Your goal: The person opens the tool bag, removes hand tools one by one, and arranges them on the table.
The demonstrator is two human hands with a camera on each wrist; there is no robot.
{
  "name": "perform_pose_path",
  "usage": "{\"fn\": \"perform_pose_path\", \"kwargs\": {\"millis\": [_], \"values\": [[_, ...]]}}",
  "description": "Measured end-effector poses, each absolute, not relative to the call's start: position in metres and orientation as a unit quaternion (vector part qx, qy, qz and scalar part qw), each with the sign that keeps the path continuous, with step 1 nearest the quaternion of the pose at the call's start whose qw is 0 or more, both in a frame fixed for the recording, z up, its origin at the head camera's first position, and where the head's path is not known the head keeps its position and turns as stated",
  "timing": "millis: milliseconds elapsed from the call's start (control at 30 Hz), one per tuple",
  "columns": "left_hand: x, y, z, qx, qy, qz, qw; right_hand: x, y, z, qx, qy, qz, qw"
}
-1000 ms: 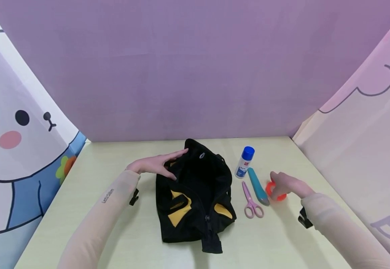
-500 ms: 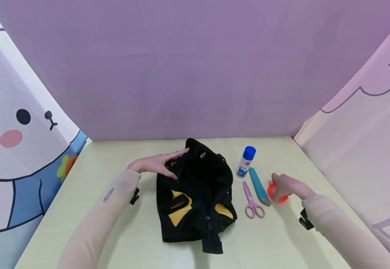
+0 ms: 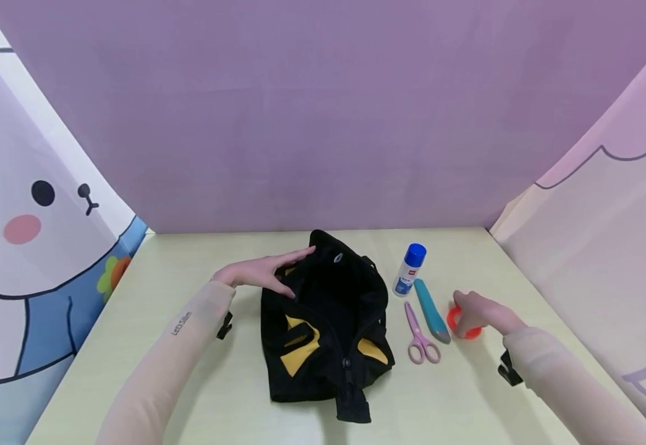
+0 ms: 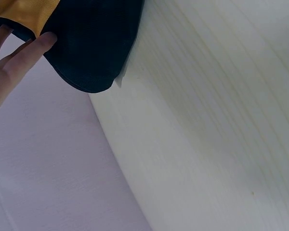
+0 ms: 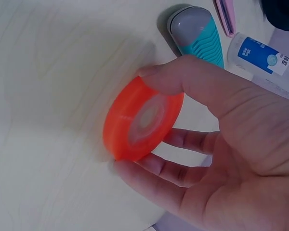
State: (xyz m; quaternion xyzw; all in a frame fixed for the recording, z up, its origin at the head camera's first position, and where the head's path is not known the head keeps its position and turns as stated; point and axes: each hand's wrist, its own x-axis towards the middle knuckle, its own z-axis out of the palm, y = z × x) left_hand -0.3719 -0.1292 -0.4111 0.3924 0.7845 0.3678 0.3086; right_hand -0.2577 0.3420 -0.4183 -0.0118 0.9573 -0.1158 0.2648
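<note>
A black bag (image 3: 300, 386) with yellow patches and a zip lies with its mouth open in the middle of the table. My left hand (image 3: 256, 273) rests at the left side of that mouth, thumb and fingers spread. In the left wrist view, fingers (image 4: 31, 53) lie nearly straight against the dark cloth beside a yellow patch. On the right, my right hand (image 3: 481, 311) pinches an orange-red roll of tape (image 5: 118, 127) between thumb and fingertips. The roll stands tilted, close over the table, in the right wrist view.
Between the bag and my right hand lie purple scissors (image 3: 421, 342) and a teal-and-grey utility knife (image 3: 433, 312). Behind them a glue stick (image 3: 408, 272) with a blue cap stands upright. A purple backdrop (image 3: 323, 123) rises along the table's (image 3: 217, 395) far edge.
The head view has shifted slightly, so everything sits a little farther right in it. Both hands keep their places, the left at the bag and the right on the roll of tape.
</note>
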Motion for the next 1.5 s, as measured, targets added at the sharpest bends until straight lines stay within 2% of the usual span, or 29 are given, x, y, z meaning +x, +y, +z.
{"fn": "perform_pose_path", "kwargs": {"millis": [600, 833, 967, 1500], "values": [[-0.371, -0.127, -0.411, 0.397, 0.781, 0.37, 0.309, -0.256, 0.346, -0.412, -0.008, 0.953, -0.127, 0.274], [-0.37, -0.126, -0.41, 0.406, 0.779, 0.37, 0.303, -0.26, 0.35, -0.397, -0.011, 0.957, -0.12, 0.266], [-0.37, -0.127, -0.41, 0.401, 0.783, 0.367, 0.302, -0.266, 0.346, -0.383, -0.029, 0.964, -0.102, 0.244], [-0.371, -0.128, -0.409, 0.403, 0.774, 0.375, 0.313, -0.282, 0.304, -0.301, -0.128, 0.986, -0.059, 0.086]]}}
